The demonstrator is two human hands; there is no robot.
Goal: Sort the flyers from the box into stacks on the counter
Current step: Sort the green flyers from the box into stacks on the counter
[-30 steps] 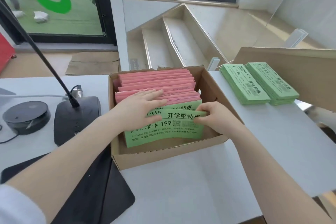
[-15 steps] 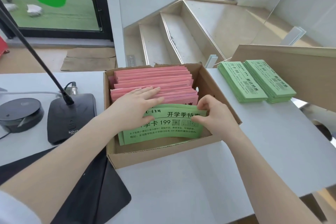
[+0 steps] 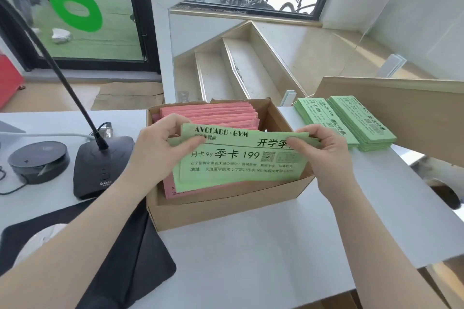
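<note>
An open cardboard box (image 3: 226, 211) stands on the white counter (image 3: 251, 258). Pink flyers (image 3: 216, 113) stand packed in its far part, and one pink sheet lies under the green ones. A small bundle of green flyers (image 3: 238, 165) printed with black text is lifted at the front of the box, tilted toward me. My left hand (image 3: 160, 150) pinches its left upper edge. My right hand (image 3: 324, 153) pinches its right upper edge. Two stacks of green flyers (image 3: 351, 120) lie side by side on the counter to the right of the box.
A black gooseneck microphone base (image 3: 100, 168) and a round black device (image 3: 37, 160) sit left of the box. A black mat (image 3: 125, 258) lies at the front left. A tan board (image 3: 414, 113) leans at the right. Stairs drop away behind the counter.
Both hands have raised the green flyers out of the front of the box, taking hold of the top edge at each end. A pink sheet below them now shows.
</note>
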